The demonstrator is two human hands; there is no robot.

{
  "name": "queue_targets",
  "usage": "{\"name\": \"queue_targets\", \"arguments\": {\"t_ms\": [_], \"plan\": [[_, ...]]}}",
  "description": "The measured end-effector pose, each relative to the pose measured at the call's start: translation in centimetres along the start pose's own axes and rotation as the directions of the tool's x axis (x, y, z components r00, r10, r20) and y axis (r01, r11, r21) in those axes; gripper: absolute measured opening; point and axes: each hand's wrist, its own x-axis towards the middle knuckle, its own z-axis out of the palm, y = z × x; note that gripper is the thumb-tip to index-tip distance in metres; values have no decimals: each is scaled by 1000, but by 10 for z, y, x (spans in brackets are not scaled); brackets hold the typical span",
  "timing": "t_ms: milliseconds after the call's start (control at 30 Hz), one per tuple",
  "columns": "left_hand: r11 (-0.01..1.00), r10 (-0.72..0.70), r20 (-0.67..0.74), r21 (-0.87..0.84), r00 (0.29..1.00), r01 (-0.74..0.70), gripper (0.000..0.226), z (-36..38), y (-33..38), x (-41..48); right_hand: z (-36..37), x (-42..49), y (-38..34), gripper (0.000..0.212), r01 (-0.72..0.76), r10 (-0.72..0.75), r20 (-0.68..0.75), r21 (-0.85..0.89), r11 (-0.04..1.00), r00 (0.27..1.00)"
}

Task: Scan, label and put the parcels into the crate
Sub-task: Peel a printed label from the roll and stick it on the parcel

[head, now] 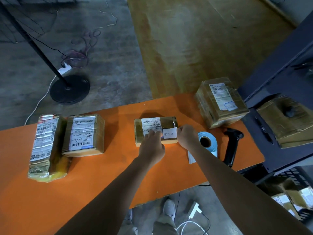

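Observation:
A small taped brown parcel (152,123) lies mid-table on the orange table (118,167). My left hand (151,146) presses flat on its near left part. My right hand (187,137) pinches the right edge of a white label (169,133) lying on the parcel's top. To the right of my right hand stands a blue label roll (207,141), and beyond it a black barcode scanner (232,143). Two parcels (47,146) (83,134) lie at the left. A larger parcel (220,100) sits at the table's back right.
A dark shelf unit (279,82) with a cardboard box (288,119) stands right of the table. A black crate (294,177) holding parcels sits low at the right. A lamp stand base (70,89) and cables lie on the floor beyond the table.

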Motion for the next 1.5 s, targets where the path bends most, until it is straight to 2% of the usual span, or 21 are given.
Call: {"name": "queue_targets", "arguments": {"t_ms": [267,467,567,667,767,1000,1067,1133,1233,1300,1367,1400,1433,1500], "plan": [[974,81,3,210,997,-80,48,11,0,-1,0,1,1,30,7,-7,-15,7,1000,1000],[963,120,-11,245,993,-114,49,12,-6,-1,1,-2,4,20,43,-38,-98,50,998,994],[970,122,-16,214,992,-116,47,10,-9,1,-1,-1,5,31,20,-4,-129,126,992,992],[982,103,-42,161,994,-95,46,8,-7,8,-5,4,7,31,-17,27,-62,159,987,998],[988,81,-36,133,996,-76,54,8,-4,16,-3,9,6,28,-57,55,14,218,974,998],[973,91,-6,212,996,-88,52,9,-6,24,-3,14,5,26,-75,64,65,189,979,996],[985,84,-42,154,996,-77,46,6,-10,21,-3,13,5,26,-72,57,87,181,981,995],[988,52,-158,150,986,-28,41,0,-15,19,-4,13,4,28,-49,36,93,143,989,995],[967,-71,-304,213,950,141,47,-9,-26,19,-2,16,3,32,-49,40,98,93,994,994],[960,-255,-265,46,930,276,61,-13,-36,22,-1,17,1,39,-65,55,114,82,995,992],[890,-386,-100,-303,917,341,64,-18,-44,27,0,15,-2,44,-70,57,128,97,993,990],[838,-386,-48,-436,921,328,59,-19,-49,29,0,13,-4,44,-65,51,122,110,992,991],[821,-361,-47,-490,931,293,55,-22,-52,30,0,10,-7,44,-56,44,103,122,991,994],[837,-296,-92,-504,951,212,49,-28,-58,29,-4,1,-15,42,-44,37,51,141,989,998]]}}
